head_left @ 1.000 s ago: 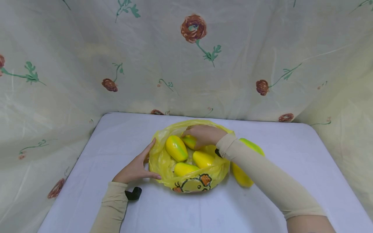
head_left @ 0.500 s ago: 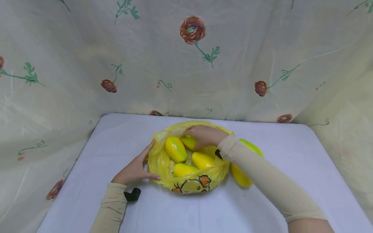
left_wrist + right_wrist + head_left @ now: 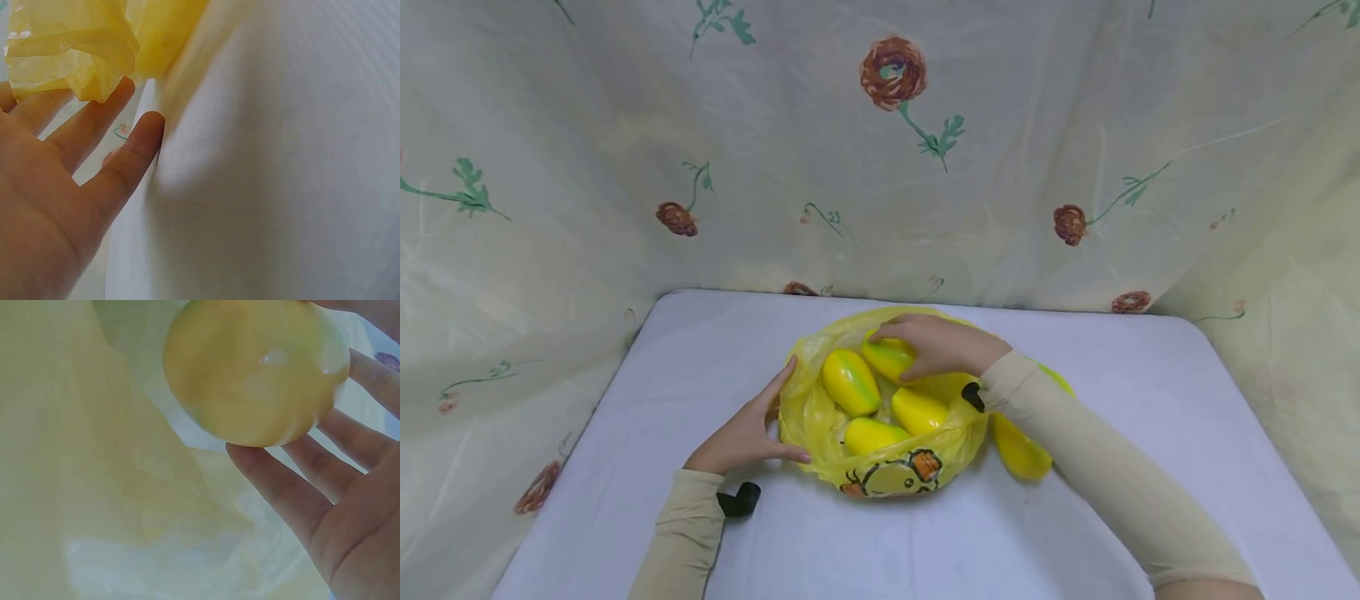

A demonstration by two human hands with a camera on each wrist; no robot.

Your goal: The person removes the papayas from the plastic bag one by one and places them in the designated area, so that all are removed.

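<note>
A yellow plastic bag (image 3: 831, 467) with a printed cartoon face sits wide-mouthed on the table. Inside it my right hand (image 3: 943, 343) grips a yellow-green mango (image 3: 886, 358) near the far rim. The right wrist view shows fingers and thumb spread round this mango (image 3: 250, 375). Lower in the bag lie a mango (image 3: 850, 383) at the left, another mango (image 3: 917, 410) at the right and a mango (image 3: 875, 436) by the near side. My left hand (image 3: 748, 433) rests on the bag's left side, fingers and thumb spread; its fingertips touch the yellow plastic (image 3: 69, 50) in the left wrist view.
Right of the bag, a mango (image 3: 1021, 450) lies on the white-covered table (image 3: 895, 550). A second mango (image 3: 1054, 377) shows partly behind my right sleeve (image 3: 1090, 450). A flowered curtain (image 3: 760, 125) hangs behind the table and along both sides.
My right hand has risen slightly and shifted a little right, with more of the gripped mango now showing. My left hand stays at the bag's side.
</note>
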